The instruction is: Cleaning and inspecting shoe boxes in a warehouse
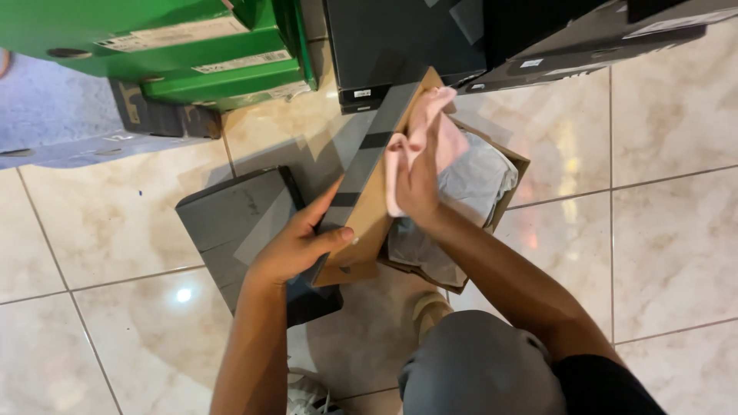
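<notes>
An open cardboard shoe box [513, 167] sits on the tiled floor with crumpled grey tissue paper [477, 184] inside. My left hand [296, 244] grips the box's near wall, which is dark grey outside and brown inside, and tilts it upward. My right hand [419, 180] reaches over that wall and holds a pink cloth [430, 123] against the brown inner side of it. A dark grey box lid [231, 219] lies flat on the floor just left of the box, under my left wrist.
Green shoe boxes [177, 46] are stacked at the top left, and black shoe boxes [400, 38] at the top middle and right. A grey-clad knee [477, 369] and a light shoe [427, 307] show at the bottom. Glossy beige tiles [669, 230] spread to the right.
</notes>
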